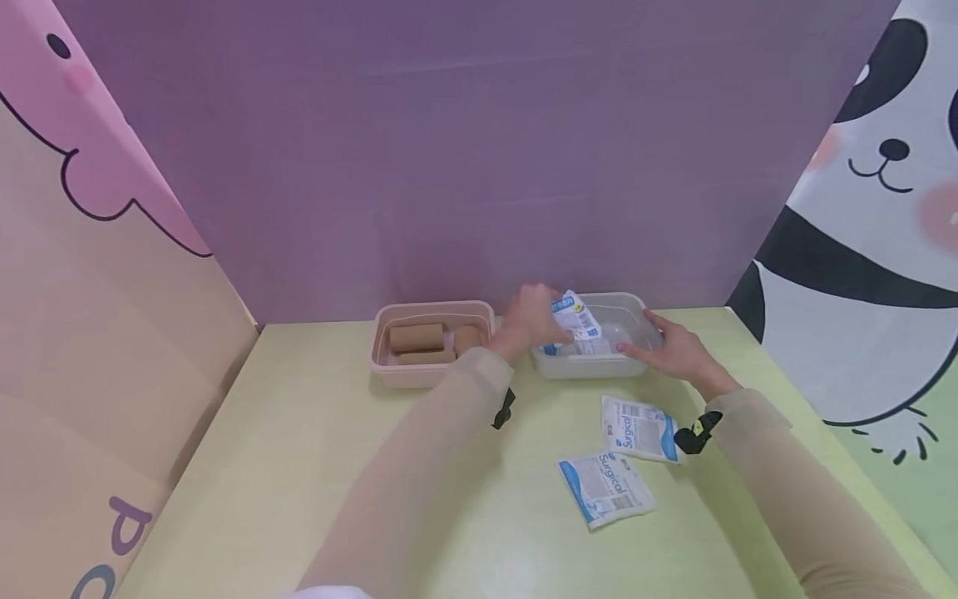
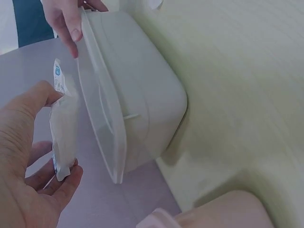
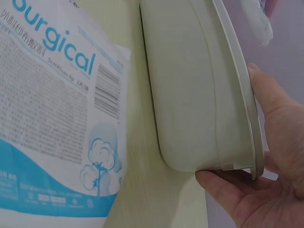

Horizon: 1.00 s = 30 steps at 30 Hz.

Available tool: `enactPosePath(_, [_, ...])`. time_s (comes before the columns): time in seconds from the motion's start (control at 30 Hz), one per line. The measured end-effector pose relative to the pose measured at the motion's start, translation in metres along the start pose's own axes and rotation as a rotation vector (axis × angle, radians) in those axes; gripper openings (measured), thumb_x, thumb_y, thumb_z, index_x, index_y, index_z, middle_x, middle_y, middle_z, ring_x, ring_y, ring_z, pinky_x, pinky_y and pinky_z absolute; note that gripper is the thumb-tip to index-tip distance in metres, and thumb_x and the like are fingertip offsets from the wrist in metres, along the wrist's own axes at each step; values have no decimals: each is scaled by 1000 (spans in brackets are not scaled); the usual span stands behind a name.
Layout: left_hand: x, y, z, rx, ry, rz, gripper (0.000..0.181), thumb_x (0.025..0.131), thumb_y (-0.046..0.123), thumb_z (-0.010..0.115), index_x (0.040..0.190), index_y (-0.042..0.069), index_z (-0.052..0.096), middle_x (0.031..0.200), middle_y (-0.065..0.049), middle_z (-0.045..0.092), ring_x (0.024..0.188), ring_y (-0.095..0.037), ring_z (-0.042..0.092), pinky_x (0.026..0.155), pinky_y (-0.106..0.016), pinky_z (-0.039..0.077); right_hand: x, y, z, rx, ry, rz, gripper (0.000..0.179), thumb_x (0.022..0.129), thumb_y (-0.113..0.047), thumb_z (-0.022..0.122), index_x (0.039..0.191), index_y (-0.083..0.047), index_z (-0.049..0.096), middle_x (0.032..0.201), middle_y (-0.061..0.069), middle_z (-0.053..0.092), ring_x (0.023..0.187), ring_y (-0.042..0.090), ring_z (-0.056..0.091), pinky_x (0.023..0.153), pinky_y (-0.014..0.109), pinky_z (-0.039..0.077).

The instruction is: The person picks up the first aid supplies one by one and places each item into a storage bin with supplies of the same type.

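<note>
My left hand (image 1: 531,314) pinches a white-and-blue gauze packet (image 2: 64,130) between thumb and fingers, over the left part of a clear-white plastic tub (image 1: 587,368). Seen from the left wrist, the packet is beside the tub's open top. At the tub's right end, my right hand (image 3: 273,199) grips the rim, its thumb and fingers spread around the corner. Inside the tub, another packet partly shows beneath the held one. Two more packets lie flat on the table nearer me, a front one (image 1: 608,489) and one (image 1: 641,428) by my right wrist, both printed "Surgical".
Left of the clear-white tub stands a pink tub (image 1: 407,378) with several brown rolls (image 1: 417,337) in it. Both tubs sit at the back of the pale yellow table (image 1: 314,433), against a purple panel (image 1: 479,166). Printed panels flank the table on both sides.
</note>
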<state>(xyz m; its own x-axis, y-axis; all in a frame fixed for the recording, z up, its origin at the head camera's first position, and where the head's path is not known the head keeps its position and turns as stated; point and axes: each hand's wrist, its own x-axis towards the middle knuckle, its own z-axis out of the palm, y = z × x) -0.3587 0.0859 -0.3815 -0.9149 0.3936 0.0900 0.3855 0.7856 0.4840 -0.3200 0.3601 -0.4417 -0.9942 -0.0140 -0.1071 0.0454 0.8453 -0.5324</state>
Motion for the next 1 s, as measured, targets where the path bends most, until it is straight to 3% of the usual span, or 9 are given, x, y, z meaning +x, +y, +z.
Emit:
enactPosePath(0.23, [3, -1, 15, 30, 33, 18, 83, 77, 35, 97, 150, 16, 62, 120, -2, 74, 101, -14, 62, 90, -25, 56, -1, 2, -1, 10, -3, 8, 120, 94, -73, 65, 169, -1, 6, 169, 39, 20, 154, 61, 25, 122, 75, 28])
enactPosePath(0.6, [8, 0, 32, 44, 21, -17, 79, 80, 38, 95, 149, 17, 63, 139, -2, 71, 123, -17, 61, 114, -30, 49, -3, 2, -2, -9, 20, -9, 118, 95, -70, 66, 169, 0, 8, 168, 40, 22, 153, 61, 27, 121, 74, 30])
enactPosePath(0.83, [10, -2, 39, 14, 21, -55, 70, 82, 38, 93, 144, 16, 68, 127, 0, 73, 111, -14, 62, 103, -27, 54, -1, 5, 0, 5, 17, 1, 120, 93, -73, 66, 170, -2, 8, 169, 39, 22, 154, 61, 26, 121, 74, 29])
enactPosePath(1.0, [11, -3, 41, -17, 28, -46, 69, 84, 35, 92, 145, 14, 67, 122, -1, 73, 105, -13, 65, 97, -26, 56, -3, 2, 0, 6, 14, 7, 120, 93, -73, 67, 170, -3, 8, 170, 38, 21, 154, 61, 26, 120, 75, 30])
